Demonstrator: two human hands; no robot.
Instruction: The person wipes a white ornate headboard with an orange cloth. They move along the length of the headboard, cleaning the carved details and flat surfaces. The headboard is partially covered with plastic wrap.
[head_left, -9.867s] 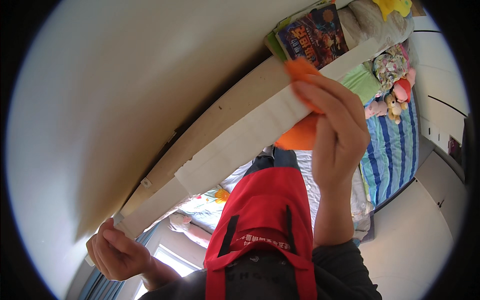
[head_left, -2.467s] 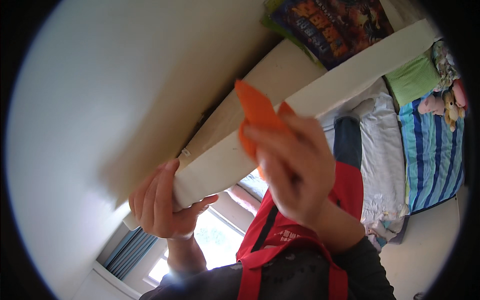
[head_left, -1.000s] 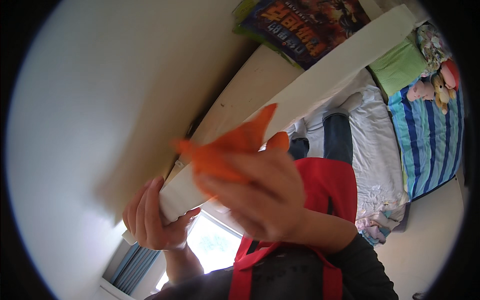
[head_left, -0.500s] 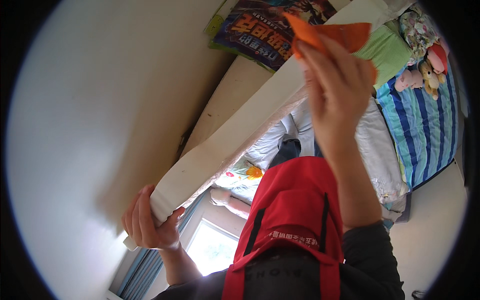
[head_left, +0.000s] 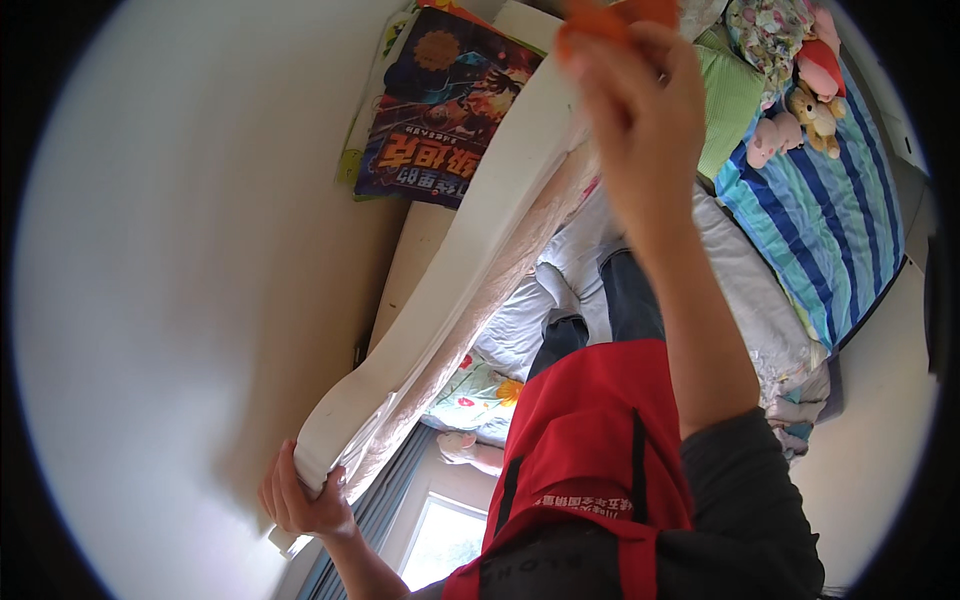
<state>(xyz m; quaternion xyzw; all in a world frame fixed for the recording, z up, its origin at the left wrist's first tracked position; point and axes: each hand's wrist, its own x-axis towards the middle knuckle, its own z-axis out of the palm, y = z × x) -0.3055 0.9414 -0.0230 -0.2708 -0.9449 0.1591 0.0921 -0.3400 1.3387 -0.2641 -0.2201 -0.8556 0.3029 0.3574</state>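
Observation:
A long white band-like rail [head_left: 440, 265], its top smooth and its side covered in wrinkled, clear-looking film, slants from lower left to upper middle. My left hand [head_left: 305, 495] is closed around its lower-left end, fingers over the outer side and thumb on the near side. At the rail's far end, my right hand [head_left: 650, 130] pinches an orange cloth [head_left: 640, 14], which is blurred and partly cut off by the upper edge. The right fingers overlap the rail in view; whether the cloth touches it I cannot tell.
A pale wall [head_left: 180, 250] rises at left. Colourful printed books or packs [head_left: 445, 120] lie beyond the rail on a ledge [head_left: 405, 270]. Rightward are a bed with white bedding [head_left: 745, 290], a blue striped pillow [head_left: 810, 210], a green cushion [head_left: 728, 100] and plush toys [head_left: 815, 120].
My right hand and the orange cloth have moved farther up and away along the rail. My left hand still grips its lower end. The whole view has shifted.

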